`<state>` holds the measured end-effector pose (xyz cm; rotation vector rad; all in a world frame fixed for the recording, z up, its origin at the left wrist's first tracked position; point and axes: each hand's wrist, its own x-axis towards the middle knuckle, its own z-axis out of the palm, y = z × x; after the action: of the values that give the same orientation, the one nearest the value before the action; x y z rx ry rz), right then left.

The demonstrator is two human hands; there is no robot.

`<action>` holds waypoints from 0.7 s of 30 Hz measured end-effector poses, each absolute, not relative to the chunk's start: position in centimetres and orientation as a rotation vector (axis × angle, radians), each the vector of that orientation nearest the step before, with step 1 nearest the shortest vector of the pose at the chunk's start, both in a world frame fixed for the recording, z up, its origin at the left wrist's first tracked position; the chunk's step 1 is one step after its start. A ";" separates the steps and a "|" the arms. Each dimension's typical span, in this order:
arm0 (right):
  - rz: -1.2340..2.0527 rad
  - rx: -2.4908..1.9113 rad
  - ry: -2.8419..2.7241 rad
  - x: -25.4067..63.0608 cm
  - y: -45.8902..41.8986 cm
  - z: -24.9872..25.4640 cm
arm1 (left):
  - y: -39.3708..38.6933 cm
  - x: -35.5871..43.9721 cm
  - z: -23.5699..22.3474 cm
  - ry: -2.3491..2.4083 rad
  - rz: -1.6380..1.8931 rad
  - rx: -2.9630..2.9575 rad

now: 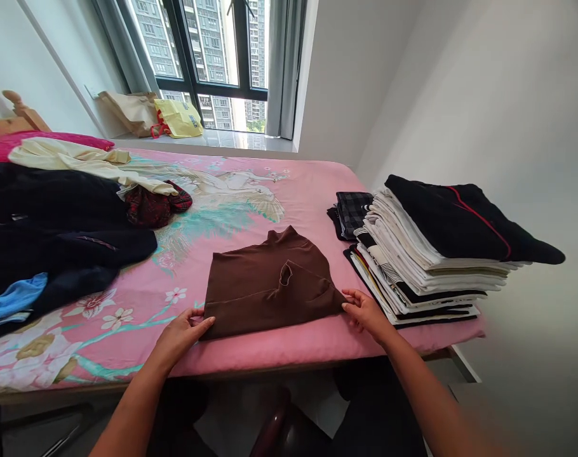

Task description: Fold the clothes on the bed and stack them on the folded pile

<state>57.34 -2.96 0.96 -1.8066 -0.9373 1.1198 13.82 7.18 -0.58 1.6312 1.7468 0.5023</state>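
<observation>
A brown long-sleeved top point(251, 279) lies partly folded on the pink bed sheet point(312, 181). One sleeve is laid across its body, and the cuff opening shows near the middle. At the garment's near left corner, my left hand point(184, 330) pinches the edge between thumb and fingers. My right hand point(365, 314) grips the right corner in the same way, thumb on top. Part of the fingers on both hands is hidden beneath or behind the cloth.
A tall stack of folded clothes point(427, 273) stands close by on the right, topped by a black garment point(460, 219). Behind it sits a smaller dark checked pile point(353, 209). Loose clothes point(55, 222) are heaped at left. Bags point(177, 117) rest on the windowsill.
</observation>
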 end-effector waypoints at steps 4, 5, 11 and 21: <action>1.183 -1.957 -1.034 57.5 -3.0 1.2 | 6.7 14.1 -0.2 1.596 0.550 1.546; 1.186 -1.926 -1.030 57.5 -3.2 1.2 | 6.4 14.3 0.0 1.565 0.561 1.514; 1.322 -1.636 -0.971 57.3 -3.8 0.8 | 5.1 15.5 1.5 1.533 0.560 1.320; 1.216 -1.913 -0.942 57.7 -3.5 -0.5 | 5.0 14.5 -0.7 1.575 0.570 1.467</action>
<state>57.71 -3.51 -0.50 -1.9129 -0.9423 1.2161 14.54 5.04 -0.75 1.4672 1.5746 0.5696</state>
